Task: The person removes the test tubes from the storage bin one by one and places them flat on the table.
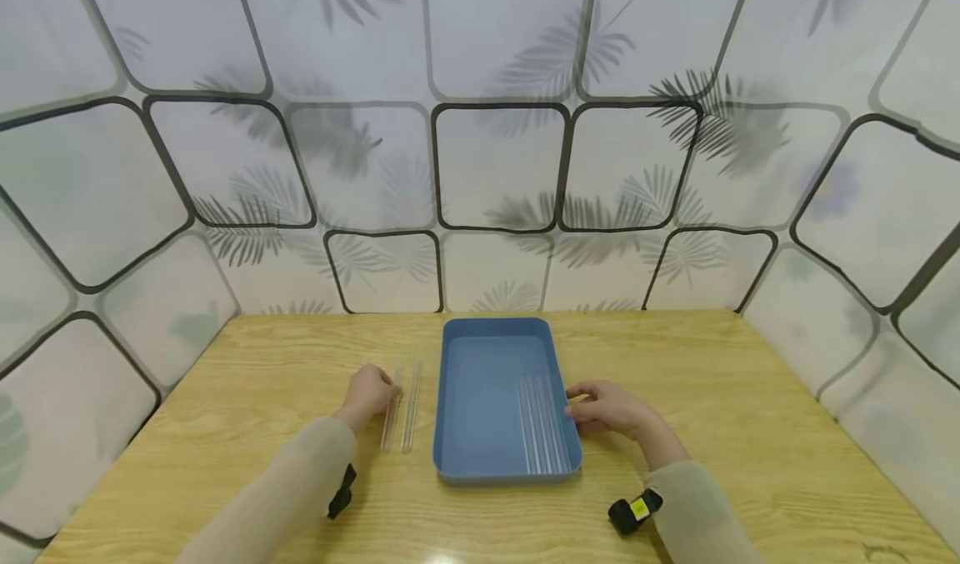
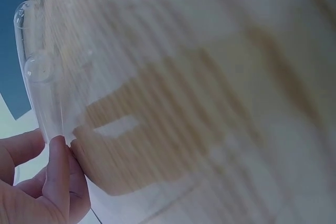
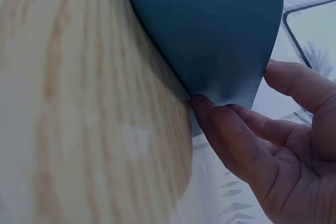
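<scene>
My left hand (image 1: 370, 393) pinches a clear test tube (image 1: 388, 431) lying on the table left of a blue tray. In the left wrist view, its fingertips (image 2: 59, 148) meet at the end of the test tube (image 2: 46, 95). A second clear test tube (image 1: 411, 410) lies just to its right, with a rounded end. My right hand (image 1: 611, 410) touches the right side of the blue tray (image 1: 480, 406). In the right wrist view, fairly straight fingers (image 3: 231, 127) rest against the tray's outer wall (image 3: 210, 35). Several clear tubes (image 1: 542, 426) lie side by side in the tray's right part.
The wooden table (image 1: 675, 364) stretches out on both sides of the tray. Behind it stands a wall (image 1: 495, 164) with a stone-and-leaf pattern. Black straps (image 1: 635, 510) sit around both sleeved wrists.
</scene>
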A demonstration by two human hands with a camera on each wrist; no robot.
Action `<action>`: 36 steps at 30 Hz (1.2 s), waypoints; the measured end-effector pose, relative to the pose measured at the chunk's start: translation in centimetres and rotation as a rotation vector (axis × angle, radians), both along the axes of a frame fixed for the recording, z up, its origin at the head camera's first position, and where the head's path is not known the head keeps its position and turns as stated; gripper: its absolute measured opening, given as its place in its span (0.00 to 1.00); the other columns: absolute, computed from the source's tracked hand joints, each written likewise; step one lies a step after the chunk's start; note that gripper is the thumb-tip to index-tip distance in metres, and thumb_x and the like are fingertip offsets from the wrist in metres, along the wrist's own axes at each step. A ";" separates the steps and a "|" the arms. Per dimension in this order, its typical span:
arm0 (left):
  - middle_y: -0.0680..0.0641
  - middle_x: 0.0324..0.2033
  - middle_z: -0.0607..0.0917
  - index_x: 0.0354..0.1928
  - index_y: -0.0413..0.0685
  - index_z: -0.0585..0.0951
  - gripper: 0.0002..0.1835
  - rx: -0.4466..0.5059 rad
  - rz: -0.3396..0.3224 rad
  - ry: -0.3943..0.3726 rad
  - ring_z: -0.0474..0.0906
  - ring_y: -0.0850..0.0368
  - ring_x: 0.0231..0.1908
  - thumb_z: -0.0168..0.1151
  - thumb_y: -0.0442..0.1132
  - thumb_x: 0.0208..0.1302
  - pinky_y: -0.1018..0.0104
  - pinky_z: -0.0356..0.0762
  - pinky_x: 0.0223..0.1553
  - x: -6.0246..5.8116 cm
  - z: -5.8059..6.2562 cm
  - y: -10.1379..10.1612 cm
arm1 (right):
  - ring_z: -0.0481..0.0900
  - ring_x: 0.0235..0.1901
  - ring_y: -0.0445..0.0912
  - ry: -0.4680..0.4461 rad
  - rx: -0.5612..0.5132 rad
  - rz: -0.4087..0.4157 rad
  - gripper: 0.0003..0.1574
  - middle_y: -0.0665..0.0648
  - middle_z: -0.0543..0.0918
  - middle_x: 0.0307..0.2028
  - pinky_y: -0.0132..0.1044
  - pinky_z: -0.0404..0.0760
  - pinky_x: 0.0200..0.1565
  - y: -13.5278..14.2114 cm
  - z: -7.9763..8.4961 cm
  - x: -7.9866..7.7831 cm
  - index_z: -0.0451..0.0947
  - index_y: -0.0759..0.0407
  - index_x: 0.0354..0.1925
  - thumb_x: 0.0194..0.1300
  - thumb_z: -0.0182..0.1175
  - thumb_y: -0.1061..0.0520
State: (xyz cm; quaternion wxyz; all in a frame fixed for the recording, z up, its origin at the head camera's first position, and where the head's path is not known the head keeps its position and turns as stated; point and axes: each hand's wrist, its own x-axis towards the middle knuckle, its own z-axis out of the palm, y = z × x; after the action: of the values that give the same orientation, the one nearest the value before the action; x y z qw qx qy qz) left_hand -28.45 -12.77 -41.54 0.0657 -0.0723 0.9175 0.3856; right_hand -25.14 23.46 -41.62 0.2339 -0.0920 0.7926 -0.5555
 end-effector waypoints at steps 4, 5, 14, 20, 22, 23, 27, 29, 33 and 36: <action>0.39 0.27 0.76 0.34 0.27 0.73 0.09 0.010 -0.003 0.005 0.74 0.55 0.22 0.58 0.30 0.55 0.68 0.75 0.24 0.1 -0.1 -0.1 | 0.77 0.41 0.52 0.003 0.006 -0.008 0.36 0.64 0.76 0.44 0.44 0.77 0.41 0.0 -0.2 0.0 0.56 0.78 0.57 0.60 0.57 0.57; 0.39 0.27 0.76 0.34 0.27 0.73 0.09 0.009 -0.005 0.008 0.74 0.55 0.22 0.58 0.30 0.55 0.68 0.75 0.23 0.1 -0.2 -0.1 | 0.77 0.41 0.53 0.003 0.006 -0.007 0.36 0.65 0.76 0.44 0.44 0.77 0.41 0.0 -0.2 0.0 0.56 0.78 0.57 0.59 0.57 0.57; 0.40 0.26 0.76 0.31 0.29 0.73 0.08 0.020 -0.001 -0.006 0.73 0.56 0.22 0.58 0.31 0.56 0.69 0.75 0.23 0.2 0.0 -0.1 | 0.77 0.41 0.53 -0.002 0.019 -0.008 0.35 0.65 0.76 0.44 0.44 0.77 0.41 -0.1 -0.1 0.0 0.57 0.78 0.57 0.60 0.56 0.57; 0.42 0.25 0.75 0.29 0.31 0.73 0.08 0.009 -0.003 -0.006 0.72 0.56 0.21 0.59 0.32 0.56 0.69 0.73 0.21 0.4 0.2 0.0 | 0.77 0.41 0.53 0.006 0.027 -0.010 0.35 0.65 0.75 0.44 0.44 0.76 0.41 -0.2 0.0 0.1 0.57 0.78 0.57 0.60 0.56 0.57; 0.42 0.24 0.75 0.28 0.32 0.73 0.08 0.002 -0.010 -0.001 0.72 0.56 0.21 0.59 0.33 0.56 0.68 0.73 0.21 0.4 0.2 -0.1 | 0.77 0.41 0.53 0.008 0.023 -0.009 0.34 0.65 0.76 0.43 0.45 0.76 0.41 -0.2 0.1 0.1 0.57 0.78 0.57 0.60 0.56 0.57; 0.42 0.24 0.75 0.28 0.32 0.73 0.08 -0.001 -0.012 0.002 0.72 0.56 0.21 0.59 0.33 0.56 0.68 0.73 0.21 0.4 0.2 -0.1 | 0.77 0.40 0.53 0.009 0.021 -0.008 0.34 0.66 0.76 0.43 0.45 0.76 0.41 -0.2 0.1 0.1 0.57 0.78 0.56 0.60 0.56 0.58; 0.42 0.22 0.75 0.28 0.32 0.73 0.08 -0.015 -0.016 0.012 0.72 0.56 0.20 0.58 0.33 0.55 0.68 0.73 0.21 0.5 0.2 -0.3 | 0.77 0.40 0.52 0.010 0.020 -0.008 0.34 0.65 0.76 0.43 0.45 0.76 0.41 -0.2 0.0 0.1 0.57 0.78 0.56 0.60 0.56 0.58; 0.42 0.22 0.75 0.28 0.31 0.73 0.08 -0.015 -0.019 0.019 0.72 0.56 0.20 0.59 0.33 0.55 0.68 0.73 0.21 0.5 0.2 -0.4 | 0.77 0.40 0.52 0.012 0.021 -0.010 0.34 0.65 0.76 0.43 0.45 0.77 0.41 -0.2 0.0 0.0 0.58 0.78 0.56 0.60 0.56 0.58; 0.42 0.23 0.75 0.27 0.31 0.73 0.08 -0.006 -0.020 0.022 0.72 0.56 0.20 0.59 0.32 0.55 0.68 0.74 0.22 0.5 0.2 -0.5 | 0.77 0.40 0.53 0.014 0.023 -0.012 0.34 0.65 0.76 0.43 0.45 0.76 0.41 -0.2 0.0 0.0 0.58 0.78 0.56 0.60 0.56 0.58; 0.41 0.23 0.75 0.27 0.31 0.73 0.08 -0.005 -0.022 0.021 0.73 0.56 0.21 0.59 0.32 0.55 0.67 0.74 0.22 0.6 0.1 -0.5 | 0.77 0.40 0.53 0.012 0.025 -0.009 0.34 0.65 0.76 0.43 0.45 0.76 0.41 -0.1 -0.1 0.0 0.58 0.78 0.56 0.60 0.56 0.57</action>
State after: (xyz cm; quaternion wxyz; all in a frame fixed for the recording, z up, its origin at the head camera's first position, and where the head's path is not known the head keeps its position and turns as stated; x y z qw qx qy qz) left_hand -27.84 -13.28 -41.40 0.0602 -0.0583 0.9198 0.3832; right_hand -25.18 23.34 -41.71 0.2278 -0.0887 0.8014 -0.5459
